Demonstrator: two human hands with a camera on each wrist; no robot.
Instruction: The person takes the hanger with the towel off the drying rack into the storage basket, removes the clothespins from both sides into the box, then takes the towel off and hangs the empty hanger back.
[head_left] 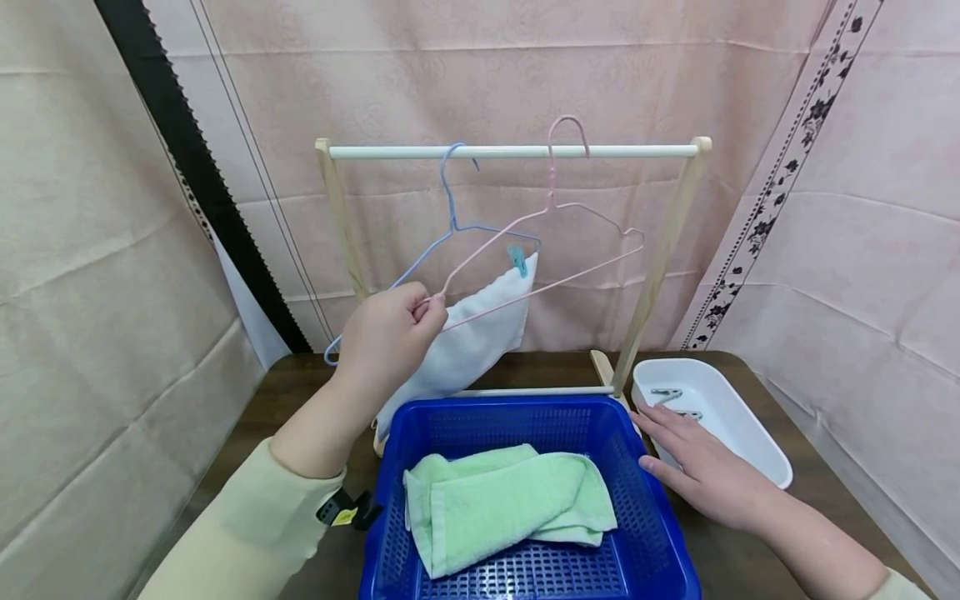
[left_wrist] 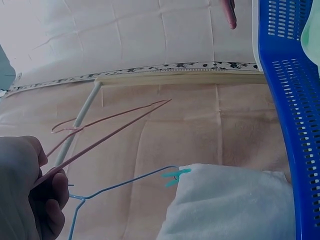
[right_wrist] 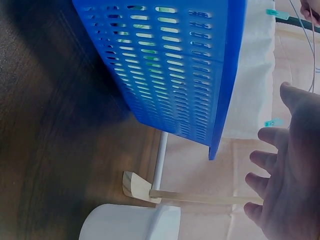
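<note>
My left hand pinches the lower left corner of a pink wire hanger, whose hook loops over the rack's white bar. Left of it hangs a blue wire hanger, carrying a white cloth. A teal clothespin fastens the cloth near the hanger's right end; another teal clothespin shows in the right wrist view. My right hand, fingers extended and holding nothing, hovers between the blue basket and a white tray.
In the basket lies a folded green towel. A few clothespins sit in the tray. Behind the basket stands the drying rack, with wooden posts and a white top bar. Patterned curtains hang around the dark wooden table.
</note>
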